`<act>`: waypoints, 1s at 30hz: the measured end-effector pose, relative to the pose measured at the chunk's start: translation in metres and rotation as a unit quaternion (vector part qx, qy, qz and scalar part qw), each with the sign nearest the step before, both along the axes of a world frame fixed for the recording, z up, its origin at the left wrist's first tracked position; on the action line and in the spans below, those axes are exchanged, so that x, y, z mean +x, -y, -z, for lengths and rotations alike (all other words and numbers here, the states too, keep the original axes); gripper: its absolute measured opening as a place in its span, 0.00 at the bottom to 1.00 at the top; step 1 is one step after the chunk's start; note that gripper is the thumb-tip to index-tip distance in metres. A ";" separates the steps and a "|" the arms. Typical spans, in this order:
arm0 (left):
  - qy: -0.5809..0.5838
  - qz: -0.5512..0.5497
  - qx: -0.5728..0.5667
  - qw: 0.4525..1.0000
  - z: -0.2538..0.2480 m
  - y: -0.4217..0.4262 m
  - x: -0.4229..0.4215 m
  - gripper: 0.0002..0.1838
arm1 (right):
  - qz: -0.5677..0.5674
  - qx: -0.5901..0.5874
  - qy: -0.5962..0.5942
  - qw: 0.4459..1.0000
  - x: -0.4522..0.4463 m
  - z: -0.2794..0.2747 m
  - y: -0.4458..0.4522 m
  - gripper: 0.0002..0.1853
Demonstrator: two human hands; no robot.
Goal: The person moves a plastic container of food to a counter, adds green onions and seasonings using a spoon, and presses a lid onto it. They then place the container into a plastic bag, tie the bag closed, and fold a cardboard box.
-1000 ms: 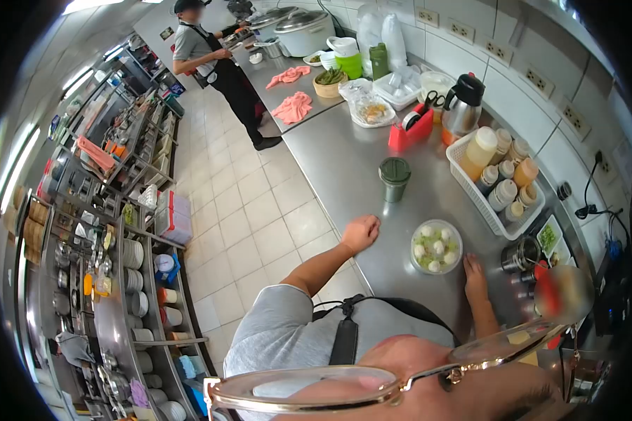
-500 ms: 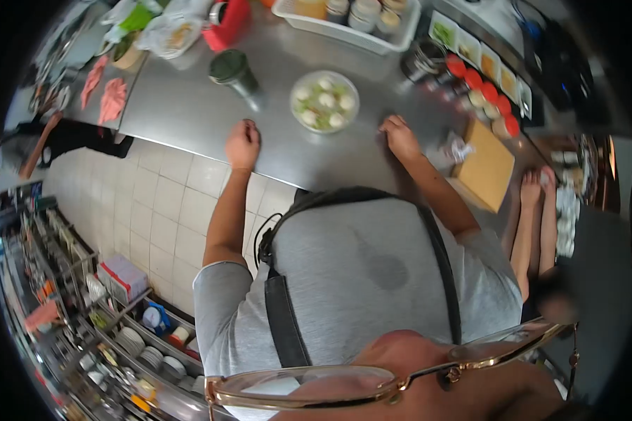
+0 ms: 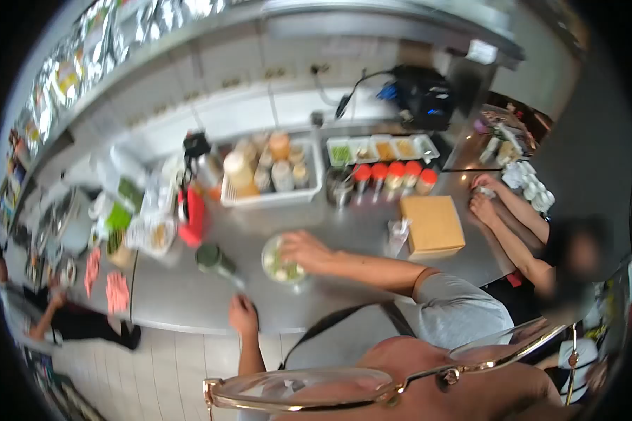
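A round clear bowl (image 3: 266, 272) of green leaves and pale round pieces stands on the steel counter (image 3: 179, 295). My right hand (image 3: 305, 252) reaches over it from the right, fingers outstretched above the food and partly covering it. Whether the fingertips touch the food or the rim I cannot make out. Close to the counter's front edge rests my left hand (image 3: 244, 314), its fingers curled closed with nothing visible in them. Just beyond that hand is a dark green-lidded cup (image 3: 214, 259), left of the bowl.
A white basket of bottles (image 3: 270, 196) stands behind the bowl. Red-capped jars (image 3: 395, 175) and a tray of garnishes (image 3: 383, 149) line the back. A cardboard box (image 3: 432, 224) sits at right, near another person's hands (image 3: 483, 198). Pink cloths (image 3: 117, 292) lie left; another person stands there.
My right hand has moved left from the counter to above the bowl. My left hand stays by the front edge. The view has tilted up, showing the back wall and shelf.
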State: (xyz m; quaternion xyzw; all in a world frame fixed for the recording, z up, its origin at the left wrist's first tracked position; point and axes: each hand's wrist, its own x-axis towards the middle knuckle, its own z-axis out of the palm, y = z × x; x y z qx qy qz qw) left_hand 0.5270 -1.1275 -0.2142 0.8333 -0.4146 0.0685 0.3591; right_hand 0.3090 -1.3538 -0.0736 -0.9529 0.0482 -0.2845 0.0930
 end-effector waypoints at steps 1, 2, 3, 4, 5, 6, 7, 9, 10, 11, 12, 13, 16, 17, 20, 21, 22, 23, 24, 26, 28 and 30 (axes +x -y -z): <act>0.001 -0.014 0.016 1.000 -0.012 0.001 -0.006 0.05 | -0.001 0.096 -0.078 0.992 -0.006 -0.020 -0.002 0.10; -0.018 0.003 0.006 1.000 -0.014 0.003 -0.005 0.04 | 0.012 0.080 -0.072 0.994 -0.009 -0.029 0.013 0.10; -0.039 0.014 0.001 0.999 -0.014 0.003 -0.003 0.04 | 0.001 0.105 -0.070 0.992 -0.011 -0.034 0.023 0.11; -0.036 0.017 -0.004 0.999 -0.013 0.002 -0.002 0.04 | -0.016 0.136 -0.070 0.988 -0.013 -0.037 0.028 0.12; -0.049 0.024 0.000 0.998 -0.002 0.002 0.005 0.03 | -0.019 0.027 0.010 0.999 -0.011 -0.052 0.033 0.14; -0.059 0.029 0.007 0.998 0.002 0.002 0.008 0.03 | -0.025 -0.079 0.093 0.992 -0.016 -0.075 0.049 0.16; -0.058 0.026 0.002 0.998 0.005 0.001 0.010 0.03 | -0.036 -0.070 0.118 0.990 -0.023 -0.104 0.065 0.16; -0.050 0.034 0.006 0.998 0.009 0.003 0.012 0.03 | -0.056 -0.147 0.172 0.973 -0.032 -0.158 0.113 0.14; -0.047 0.030 0.001 0.998 0.003 0.003 0.009 0.03 | 0.007 -0.196 0.155 0.968 -0.043 -0.204 0.116 0.12; -0.021 0.020 -0.005 1.000 -0.014 0.001 -0.001 0.03 | 0.022 -0.203 0.207 0.957 -0.049 -0.238 0.133 0.12; 0.006 0.011 -0.009 1.000 -0.025 0.001 -0.007 0.03 | 0.006 -0.252 0.275 0.928 -0.052 -0.280 0.144 0.13; 0.009 0.010 -0.013 1.000 -0.025 0.003 -0.007 0.03 | 0.037 -0.264 0.296 0.917 -0.061 -0.318 0.154 0.14; -0.024 0.014 -0.031 0.999 -0.013 0.002 -0.003 0.03 | 0.188 -0.344 0.330 0.859 -0.075 -0.415 0.183 0.21; -0.007 0.020 -0.031 0.999 -0.004 0.004 0.001 0.04 | 0.233 -0.353 0.316 0.849 -0.077 -0.438 0.198 0.21; -0.006 0.053 -0.026 0.998 0.006 0.002 0.011 0.04 | 0.403 -0.230 0.155 0.872 -0.085 -0.480 0.278 0.24; -0.025 0.075 -0.021 0.997 0.007 0.002 0.014 0.05 | 0.409 -0.232 0.157 0.868 -0.088 -0.493 0.296 0.24; -0.036 0.085 -0.012 0.996 0.007 0.001 0.015 0.06 | 0.420 -0.104 0.081 0.898 -0.090 -0.503 0.311 0.29; -0.033 0.080 -0.011 0.996 0.010 0.002 0.016 0.08 | 0.420 0.030 0.004 0.907 -0.090 -0.508 0.313 0.34; -0.021 0.062 -0.016 0.998 0.015 0.006 0.015 0.11 | 0.424 0.032 0.008 0.905 -0.092 -0.509 0.315 0.34; 0.031 0.010 -0.047 0.998 0.028 0.015 0.011 0.15 | 0.460 0.090 -0.129 0.874 -0.092 -0.510 0.305 0.39; 0.102 -0.040 -0.082 0.991 0.041 0.020 0.008 0.20 | 0.460 0.127 -0.127 0.870 -0.089 -0.512 0.308 0.40; 0.082 -0.032 -0.027 0.996 0.015 0.013 0.003 0.22 | 0.460 0.141 -0.121 0.868 -0.090 -0.512 0.295 0.35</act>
